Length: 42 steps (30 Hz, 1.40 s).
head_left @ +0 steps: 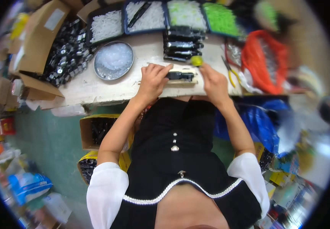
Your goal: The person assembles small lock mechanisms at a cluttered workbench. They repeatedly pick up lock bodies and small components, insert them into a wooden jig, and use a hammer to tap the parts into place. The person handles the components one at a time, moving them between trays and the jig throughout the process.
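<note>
My left hand (pixel 152 81) is at the near edge of the table, its fingers closed at the left end of a black elongated part (pixel 182 76). That part lies sideways on a pale block (pixel 186 82). My right hand (pixel 214 83) is to the right of the block, fingers closed on a small tool with a rounded yellow head (pixel 196 60). The head is raised beyond the block, apart from the black part; the tool's grip is mostly hidden by my fingers. Just behind, a stack of similar black parts (pixel 183 44) lies on the table.
A round metal dish (pixel 114 60) of clear small pieces stands left, beside a cardboard box (pixel 42 36) and piled black-and-silver pieces (pixel 67 53). Trays of white (pixel 106 26) and green pieces (pixel 220 19) line the back. Yellow-handled pliers (pixel 232 74) and a red bag (pixel 266 63) are right.
</note>
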Tool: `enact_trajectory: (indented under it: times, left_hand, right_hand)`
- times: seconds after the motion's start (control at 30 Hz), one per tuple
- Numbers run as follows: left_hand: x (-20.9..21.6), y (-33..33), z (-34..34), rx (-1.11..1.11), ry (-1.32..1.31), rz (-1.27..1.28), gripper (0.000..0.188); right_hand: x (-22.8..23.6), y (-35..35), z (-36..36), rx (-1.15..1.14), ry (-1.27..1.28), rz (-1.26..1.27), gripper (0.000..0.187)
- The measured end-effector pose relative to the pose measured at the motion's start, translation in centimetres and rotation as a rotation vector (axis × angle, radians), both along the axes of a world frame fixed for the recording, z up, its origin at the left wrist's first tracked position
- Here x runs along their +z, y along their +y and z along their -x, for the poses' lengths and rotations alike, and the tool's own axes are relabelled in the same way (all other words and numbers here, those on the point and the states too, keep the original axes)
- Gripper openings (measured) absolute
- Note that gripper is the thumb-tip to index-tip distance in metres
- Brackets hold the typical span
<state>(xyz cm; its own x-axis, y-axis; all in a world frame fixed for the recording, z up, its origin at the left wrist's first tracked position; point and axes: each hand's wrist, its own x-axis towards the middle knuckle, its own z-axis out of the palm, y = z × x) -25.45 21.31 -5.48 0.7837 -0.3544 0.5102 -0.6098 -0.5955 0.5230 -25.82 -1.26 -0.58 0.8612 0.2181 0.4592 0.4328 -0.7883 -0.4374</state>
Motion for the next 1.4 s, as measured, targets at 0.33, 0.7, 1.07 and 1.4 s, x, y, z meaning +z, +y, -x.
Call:
enact_trajectory:
  times: [0.33,0.7,1.07,1.4]
  left_hand:
    - [3.4,-1.7,-7.3,-0.046,-0.302,0.041,0.039]
    - [3.1,-4.1,-10.2,0.046,-0.355,-0.032,0.021]
    - [1.5,13.1,-5.3,0.645,-0.225,0.309,0.011]
    - [-3.3,22.7,-1.8,1.003,-0.114,-0.061,0.03]
  right_hand:
    - [-4.4,-7.1,-0.7,-0.306,0.051,0.293,0.021]
    - [-5.2,-6.6,-2.5,-0.237,0.062,0.306,0.026]
    - [2.0,-4.3,-10.5,-0.072,-0.188,0.09,0.013]
    - [1.2,12.6,-20.1,0.283,-0.163,0.395,0.023]
